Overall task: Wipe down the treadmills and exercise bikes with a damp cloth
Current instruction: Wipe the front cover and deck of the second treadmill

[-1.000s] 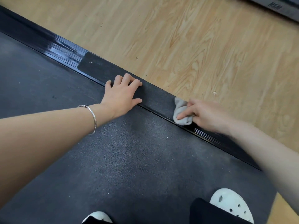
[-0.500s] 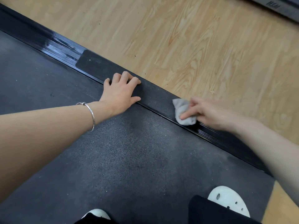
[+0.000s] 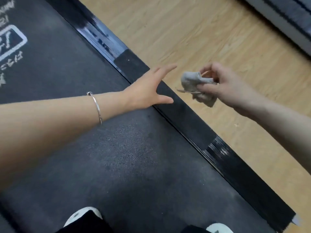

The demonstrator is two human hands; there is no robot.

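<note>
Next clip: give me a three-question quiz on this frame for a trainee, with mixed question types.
1. True or false: the grey cloth lies flat on the treadmill belt.
2. Which hand grips the cloth? A) left B) right C) both
3. Fill in: the left wrist wears a silver ____.
Key: 1 false, it is held up, off the belt. 2 B, the right hand grips it; the left hand is open with its fingers spread. 3 bangle.

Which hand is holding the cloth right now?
The right hand pinches the grey cloth; the left hand, with the bracelet, is spread open and empty.
</note>
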